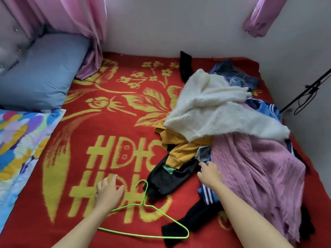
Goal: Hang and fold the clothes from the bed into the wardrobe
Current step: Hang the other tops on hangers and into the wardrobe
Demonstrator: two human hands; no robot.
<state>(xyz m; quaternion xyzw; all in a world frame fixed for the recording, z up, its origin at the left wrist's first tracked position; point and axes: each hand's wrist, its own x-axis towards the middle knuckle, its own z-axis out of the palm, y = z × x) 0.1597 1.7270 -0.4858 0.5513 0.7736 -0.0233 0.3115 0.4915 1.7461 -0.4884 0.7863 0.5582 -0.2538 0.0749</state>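
Hands empty, loosely splayed: left hand (109, 191) palm-down over blanket (80, 122) beside hanger (143, 203), right hand (210, 174) touching clothes pile (241, 151).

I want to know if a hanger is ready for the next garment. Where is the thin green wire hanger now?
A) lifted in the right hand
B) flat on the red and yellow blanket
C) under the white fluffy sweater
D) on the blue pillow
B: the thin green wire hanger lies flat on the red and yellow blanket, beside the left hand, which does not grip it.
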